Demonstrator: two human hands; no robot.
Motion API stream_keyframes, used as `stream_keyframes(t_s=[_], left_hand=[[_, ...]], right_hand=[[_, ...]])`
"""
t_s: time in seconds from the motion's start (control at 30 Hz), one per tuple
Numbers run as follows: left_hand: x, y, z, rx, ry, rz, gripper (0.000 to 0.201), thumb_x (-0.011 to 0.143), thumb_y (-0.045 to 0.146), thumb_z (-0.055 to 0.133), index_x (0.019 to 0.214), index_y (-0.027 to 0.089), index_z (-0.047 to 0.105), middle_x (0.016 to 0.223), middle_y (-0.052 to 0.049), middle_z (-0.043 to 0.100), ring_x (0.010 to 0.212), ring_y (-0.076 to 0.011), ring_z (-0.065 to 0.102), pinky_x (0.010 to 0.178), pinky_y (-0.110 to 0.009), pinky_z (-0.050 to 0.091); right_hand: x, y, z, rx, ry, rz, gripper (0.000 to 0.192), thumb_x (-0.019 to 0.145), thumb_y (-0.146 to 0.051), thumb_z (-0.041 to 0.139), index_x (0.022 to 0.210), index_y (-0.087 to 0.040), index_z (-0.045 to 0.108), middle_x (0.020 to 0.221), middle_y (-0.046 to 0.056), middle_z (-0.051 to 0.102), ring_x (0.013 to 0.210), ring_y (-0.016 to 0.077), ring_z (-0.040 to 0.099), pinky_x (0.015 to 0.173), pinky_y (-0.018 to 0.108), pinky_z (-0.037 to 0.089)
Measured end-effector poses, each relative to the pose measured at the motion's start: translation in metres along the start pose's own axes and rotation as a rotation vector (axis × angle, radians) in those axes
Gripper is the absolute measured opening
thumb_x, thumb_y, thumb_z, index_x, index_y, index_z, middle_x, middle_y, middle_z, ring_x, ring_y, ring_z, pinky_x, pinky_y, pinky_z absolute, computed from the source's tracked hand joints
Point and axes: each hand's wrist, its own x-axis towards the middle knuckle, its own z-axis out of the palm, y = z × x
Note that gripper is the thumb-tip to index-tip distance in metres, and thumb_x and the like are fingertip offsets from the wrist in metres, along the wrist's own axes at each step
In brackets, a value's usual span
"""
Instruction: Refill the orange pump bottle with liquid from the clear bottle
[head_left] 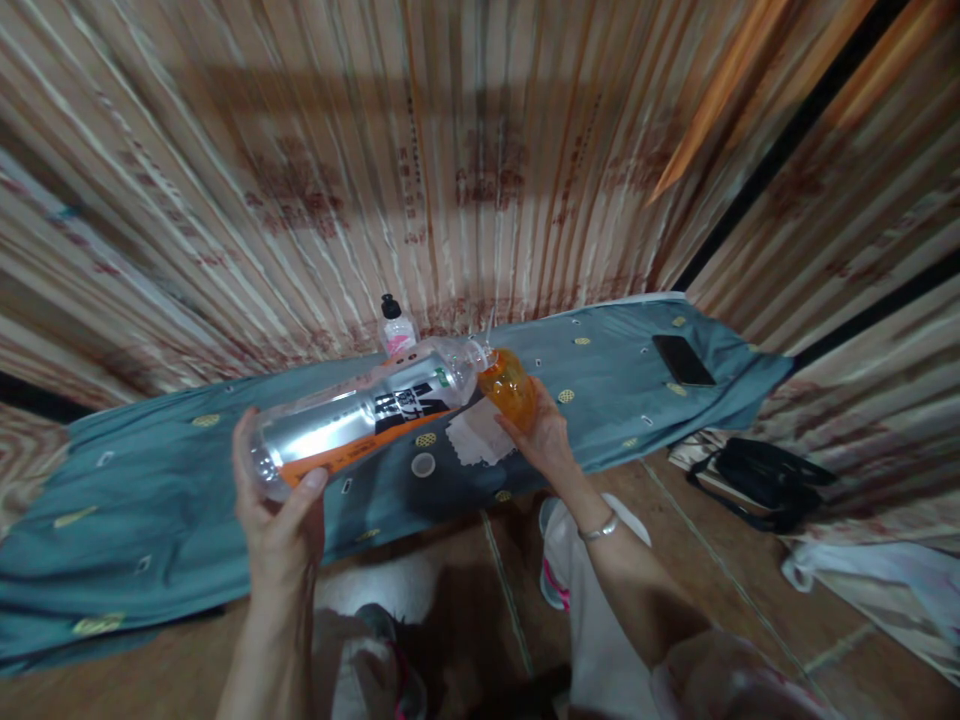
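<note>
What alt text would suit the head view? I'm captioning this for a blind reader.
The left hand tilts a large clear bottle so its mouth meets a small orange bottle held by the right hand, above a blue-grey cloth. On the cloth lie a white cap, a small black-capped bottle and a phone.

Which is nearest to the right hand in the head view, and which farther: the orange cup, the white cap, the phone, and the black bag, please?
1. Orange cup: held in the right hand.
2. White cap: on the cloth, to its left.
3. Phone: on the cloth, to the right.
4. Black bag: on the floor, far right.
</note>
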Motion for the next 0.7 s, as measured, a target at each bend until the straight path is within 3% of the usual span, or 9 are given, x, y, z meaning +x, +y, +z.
stream_keyframes(t_s=[0.3, 0.7], left_hand=[[0.0001, -0.0005, 0.0001, -0.019, 0.019, -0.013, 0.094, 0.044, 0.04, 0.098, 0.132, 0.044, 0.065, 0.138, 0.001, 0.061, 0.134, -0.0308, 0.054, 0.122, -0.055, 0.03], [-0.0008, 0.0016, 0.003, -0.021, 0.011, 0.001, 0.093, 0.047, 0.04, 0.096, 0.134, 0.042, 0.063, 0.136, -0.001, 0.062, 0.131, -0.0311, 0.056, 0.113, -0.053, 0.044]], right_hand=[[-0.0013, 0.0029, 0.0016, -0.001, 0.007, -0.03, 0.082, 0.083, -0.049, 0.072, 0.15, -0.014, 0.041, 0.139, 0.02, 0.063, 0.131, 0.0367, 0.061, 0.107, 0.053, 0.054], [-0.0022, 0.0041, 0.0026, -0.011, 0.023, -0.022, 0.081, 0.084, -0.055, 0.069, 0.148, -0.014, 0.042, 0.141, 0.02, 0.062, 0.133, 0.0347, 0.061, 0.11, 0.053, 0.053]])
